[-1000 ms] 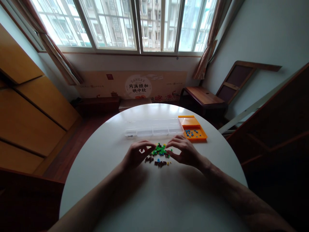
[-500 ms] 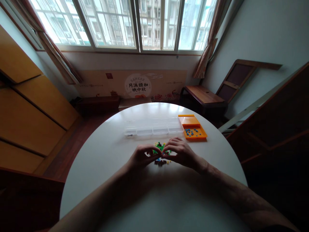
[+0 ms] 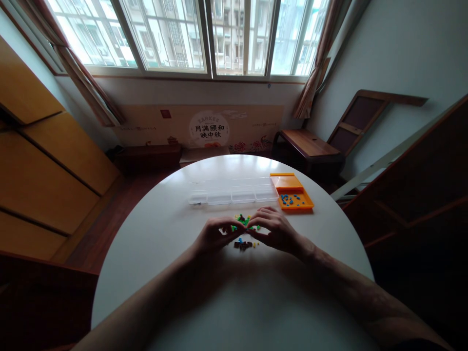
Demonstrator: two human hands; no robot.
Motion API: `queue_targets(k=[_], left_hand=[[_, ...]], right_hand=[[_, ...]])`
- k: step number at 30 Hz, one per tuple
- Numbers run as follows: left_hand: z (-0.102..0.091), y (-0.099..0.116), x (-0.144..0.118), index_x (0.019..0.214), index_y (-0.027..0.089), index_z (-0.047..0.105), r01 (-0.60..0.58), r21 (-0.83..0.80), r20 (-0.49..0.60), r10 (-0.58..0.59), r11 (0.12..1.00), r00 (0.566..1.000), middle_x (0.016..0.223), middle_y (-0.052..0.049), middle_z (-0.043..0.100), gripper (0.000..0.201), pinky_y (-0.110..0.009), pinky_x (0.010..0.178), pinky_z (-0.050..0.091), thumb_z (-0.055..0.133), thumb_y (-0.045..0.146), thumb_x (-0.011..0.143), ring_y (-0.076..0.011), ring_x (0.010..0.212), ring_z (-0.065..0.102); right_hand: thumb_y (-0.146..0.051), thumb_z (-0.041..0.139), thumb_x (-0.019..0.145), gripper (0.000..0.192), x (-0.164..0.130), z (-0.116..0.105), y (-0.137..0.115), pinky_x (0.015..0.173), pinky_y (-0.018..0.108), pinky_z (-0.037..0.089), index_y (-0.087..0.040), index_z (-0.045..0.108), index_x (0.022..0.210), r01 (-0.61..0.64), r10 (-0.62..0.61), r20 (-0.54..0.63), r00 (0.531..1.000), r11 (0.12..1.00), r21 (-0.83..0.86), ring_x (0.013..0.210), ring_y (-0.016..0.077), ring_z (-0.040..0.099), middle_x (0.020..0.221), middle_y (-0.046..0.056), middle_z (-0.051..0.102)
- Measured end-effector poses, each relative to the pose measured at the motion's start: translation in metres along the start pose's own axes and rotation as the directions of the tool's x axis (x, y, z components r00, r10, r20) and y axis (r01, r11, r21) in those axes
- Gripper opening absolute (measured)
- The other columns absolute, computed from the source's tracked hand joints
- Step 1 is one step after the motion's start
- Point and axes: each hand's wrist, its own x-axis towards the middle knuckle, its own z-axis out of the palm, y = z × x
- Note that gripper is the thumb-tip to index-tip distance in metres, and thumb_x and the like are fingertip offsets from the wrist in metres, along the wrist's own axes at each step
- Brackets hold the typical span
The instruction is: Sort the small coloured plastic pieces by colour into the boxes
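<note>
**Both hands pinched in over the small brick pile**

My left hand (image 3: 214, 237) and right hand (image 3: 275, 230) meet over the pile of tiny bricks (image 3: 244, 233) in the middle of the round white table (image 3: 175, 229). Fingertips of both are curled in and nearly touching each other. Each looks pinched shut, but I cannot tell whether either one actually holds a brick; pieces are too small and dark.

Vs a second ago: my hands were apart then, one on each side of the pile, most of it showing. Now they have closed in, same as half a second ago, and cover much of it. Green bricks (image 3: 242, 220) peek out behind my fingers; brown bricks (image 3: 242, 245) and a few yellow and blue specks lie just in front of them. Exact shapes unreadable.

Farther out, the clear compartment box (image 3: 234, 194) sits past the pile, unmoved; contents hard to make out. Touching its right end is the orange tray (image 3: 292, 195) with small blue pieces (image 3: 291, 199) in it. My forearms are cut off at the bottom edge.
</note>
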Motion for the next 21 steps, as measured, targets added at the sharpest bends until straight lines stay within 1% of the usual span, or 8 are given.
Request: queue_targets(k=[4,10,17,19,21], left_hand=[[0.001,0.0,0.0,0.101,0.014,0.086,-0.001,0.002,-0.01,0.001,1.0,1.0,0.087,-0.008,0.082,0.018,-0.022,0.062,0.048,0.081,0.032,0.099,-0.011,0.066,0.061],[0.002,-0.004,0.0,0.101,0.014,0.084,-0.018,0.018,0.002,0.017,1.0,1.0,0.089,-0.009,0.081,0.018,-0.022,0.061,0.049,0.079,0.031,0.1,-0.0109,0.067,0.061],[0.003,-0.004,-0.001,0.102,0.014,0.082,-0.036,0.043,-0.002,0.036,0.998,0.999,0.091,-0.009,0.082,0.019,-0.022,0.063,0.054,0.076,0.032,0.102,-0.0124,0.069,0.067],[0.002,-0.004,-0.002,0.102,0.015,0.08,-0.031,0.07,-0.009,0.032,0.997,0.999,0.093,-0.009,0.081,0.016,-0.022,0.064,0.054,0.075,0.031,0.102,-0.0124,0.07,0.068],[0.0,-0.005,-0.003,0.101,0.016,0.078,-0.038,0.154,-0.013,0.04,0.987,0.999,0.092,-0.007,0.08,0.014,-0.022,0.065,0.054,0.075,0.03,0.102,-0.012,0.07,0.067]], right_hand=[[-0.026,0.076,0.105,0.002,0.0,0.001,0.0,0.095,0.038,0.055,-0.025,0.075,0.106,-0.004,0.004,-0.008,1.0,1.0,-0.002,0.089,0.0194,0.075,0.099,0.002,0.083],[-0.025,0.072,0.107,0.002,0.0,0.0,0.0,0.096,0.039,0.056,-0.025,0.074,0.106,0.005,-0.005,-0.012,1.0,1.0,-0.006,0.089,0.0193,0.075,0.1,0.002,0.083],[-0.024,0.071,0.107,0.003,0.0,0.0,0.0,0.099,0.04,0.055,-0.026,0.072,0.105,0.002,-0.002,-0.002,1.0,1.0,-0.002,0.087,0.0189,0.074,0.098,0.002,0.082],[-0.024,0.072,0.106,0.003,0.0,-0.003,0.001,0.099,0.04,0.055,-0.025,0.072,0.104,-0.009,0.009,-0.01,1.0,1.0,-0.008,0.088,0.0193,0.073,0.099,0.002,0.082],[-0.024,0.073,0.105,0.004,-0.001,-0.01,0.004,0.096,0.04,0.054,-0.025,0.072,0.101,-0.05,0.049,-0.031,0.998,0.998,-0.033,0.089,0.0199,0.073,0.096,0.002,0.081]])
